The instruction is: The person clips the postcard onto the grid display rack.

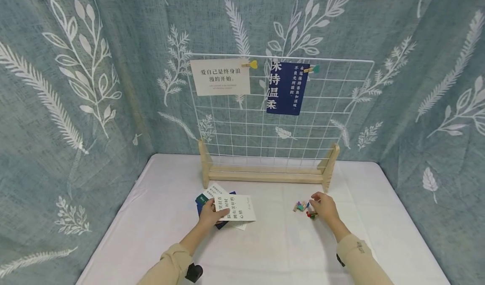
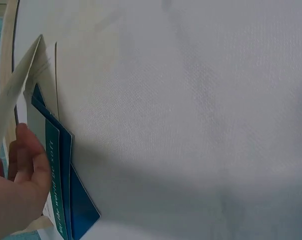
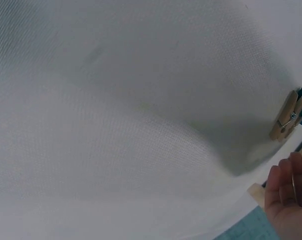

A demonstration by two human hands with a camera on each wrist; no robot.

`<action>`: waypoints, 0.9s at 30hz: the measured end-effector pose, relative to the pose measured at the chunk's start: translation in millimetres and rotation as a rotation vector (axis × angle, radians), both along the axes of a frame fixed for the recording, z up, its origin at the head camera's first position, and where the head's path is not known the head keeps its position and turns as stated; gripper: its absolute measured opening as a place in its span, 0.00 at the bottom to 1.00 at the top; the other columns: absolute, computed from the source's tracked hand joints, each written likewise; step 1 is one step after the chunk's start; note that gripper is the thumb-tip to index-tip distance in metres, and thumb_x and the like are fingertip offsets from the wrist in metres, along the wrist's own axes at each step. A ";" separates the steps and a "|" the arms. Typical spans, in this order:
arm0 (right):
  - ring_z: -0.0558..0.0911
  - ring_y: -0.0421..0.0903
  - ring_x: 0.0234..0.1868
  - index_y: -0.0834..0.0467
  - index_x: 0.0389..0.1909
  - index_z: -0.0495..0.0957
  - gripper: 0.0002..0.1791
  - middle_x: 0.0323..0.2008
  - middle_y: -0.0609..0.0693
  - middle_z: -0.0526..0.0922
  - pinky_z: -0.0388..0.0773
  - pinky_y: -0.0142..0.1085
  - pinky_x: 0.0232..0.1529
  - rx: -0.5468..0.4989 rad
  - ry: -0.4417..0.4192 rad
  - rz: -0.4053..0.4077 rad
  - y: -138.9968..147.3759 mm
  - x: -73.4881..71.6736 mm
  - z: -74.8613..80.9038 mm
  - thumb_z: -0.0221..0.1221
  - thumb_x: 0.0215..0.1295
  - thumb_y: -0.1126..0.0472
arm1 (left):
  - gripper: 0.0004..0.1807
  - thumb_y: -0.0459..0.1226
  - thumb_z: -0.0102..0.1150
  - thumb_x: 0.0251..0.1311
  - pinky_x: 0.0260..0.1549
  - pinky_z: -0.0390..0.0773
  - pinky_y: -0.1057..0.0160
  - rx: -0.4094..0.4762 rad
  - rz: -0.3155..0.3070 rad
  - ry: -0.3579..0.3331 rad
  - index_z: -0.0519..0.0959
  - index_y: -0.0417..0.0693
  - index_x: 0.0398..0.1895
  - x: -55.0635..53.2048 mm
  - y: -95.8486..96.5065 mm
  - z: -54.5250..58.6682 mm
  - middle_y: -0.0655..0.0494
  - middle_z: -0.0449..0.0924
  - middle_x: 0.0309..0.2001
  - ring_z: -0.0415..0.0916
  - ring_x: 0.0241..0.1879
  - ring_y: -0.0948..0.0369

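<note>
My left hand (image 1: 211, 214) pinches a white card (image 1: 242, 208) with dark printed characters, thumb on top. Beneath it lies a loose pile of cards; blue cards (image 2: 83, 210) and a green card (image 2: 53, 170) with white lettering show in the left wrist view. At the right, my right hand (image 1: 326, 207) hovers with loosely bent fingers over a small heap of colourful clothespins (image 1: 301, 206). In the right wrist view, fingertips (image 3: 296, 162) come close to a wooden clothespin (image 3: 287, 117) with a metal spring; the thumb is mostly out of frame.
A white wire grid (image 1: 322, 99) stands on a wooden base (image 1: 265, 176) at the back of the white table (image 1: 280, 247). Clothespins hold a cream card (image 1: 220, 83) and a navy card (image 1: 286, 89) on it. Patterned blue-green curtains (image 1: 125, 57) surround the table.
</note>
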State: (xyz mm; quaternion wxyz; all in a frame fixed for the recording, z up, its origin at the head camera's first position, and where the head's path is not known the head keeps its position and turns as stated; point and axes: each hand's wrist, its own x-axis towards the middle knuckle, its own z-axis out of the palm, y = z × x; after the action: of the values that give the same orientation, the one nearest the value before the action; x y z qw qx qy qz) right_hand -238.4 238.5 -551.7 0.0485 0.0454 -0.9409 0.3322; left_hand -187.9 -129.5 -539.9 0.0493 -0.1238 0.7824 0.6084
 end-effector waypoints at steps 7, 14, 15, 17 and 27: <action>0.81 0.59 0.35 0.72 0.37 0.77 0.09 0.31 0.64 0.82 0.78 0.49 0.39 -0.031 0.017 -0.016 -1.0 -5.1 -1.8 0.58 0.59 0.68 | 0.29 0.20 0.59 0.51 0.23 0.83 0.65 0.076 -0.026 -0.038 0.60 0.31 0.57 3.1 5.8 -2.7 0.37 0.79 0.37 0.81 0.22 0.60; 0.79 0.51 0.27 0.71 0.34 0.76 0.13 0.27 0.62 0.81 0.76 0.41 0.29 -0.018 -0.048 -0.087 -5.3 -5.2 -3.9 0.60 0.59 0.62 | 0.31 0.21 0.55 0.56 0.22 0.81 0.72 0.162 0.062 -0.031 0.58 0.26 0.63 1.2 3.6 -4.8 0.37 0.79 0.37 0.78 0.20 0.67; 0.78 0.51 0.27 0.71 0.34 0.76 0.14 0.27 0.62 0.81 0.76 0.41 0.28 -0.014 -0.068 -0.107 -5.7 -5.0 -3.9 0.60 0.59 0.61 | 0.30 0.22 0.55 0.56 0.22 0.81 0.72 0.166 0.067 -0.030 0.58 0.26 0.62 1.2 3.5 -4.0 0.37 0.79 0.37 0.79 0.20 0.67; 0.78 0.50 0.26 0.71 0.33 0.76 0.16 0.28 0.63 0.81 0.75 0.40 0.27 -0.001 -0.103 -0.141 -6.4 -4.8 -4.2 0.61 0.59 0.59 | 0.29 0.22 0.55 0.56 0.22 0.81 0.72 0.158 0.066 -0.022 0.59 0.26 0.61 1.3 3.7 -2.7 0.37 0.80 0.37 0.79 0.21 0.67; 0.72 0.44 0.19 0.65 0.18 0.73 0.16 0.18 0.55 0.77 0.68 0.32 0.19 -0.010 -0.188 -0.191 -13.3 -5.7 -0.9 0.63 0.58 0.58 | 0.28 0.24 0.55 0.57 0.21 0.80 0.72 0.122 0.074 -0.022 0.61 0.25 0.61 0.0 3.8 7.7 0.42 0.81 0.32 0.81 0.23 0.63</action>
State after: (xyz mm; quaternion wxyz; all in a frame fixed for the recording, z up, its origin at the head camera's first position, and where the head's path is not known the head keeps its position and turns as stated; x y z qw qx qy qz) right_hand -244.1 225.2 -552.5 -0.0082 -0.0762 -0.9397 0.3333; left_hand -187.9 -125.7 -532.2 0.0430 -0.1562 0.7382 0.6549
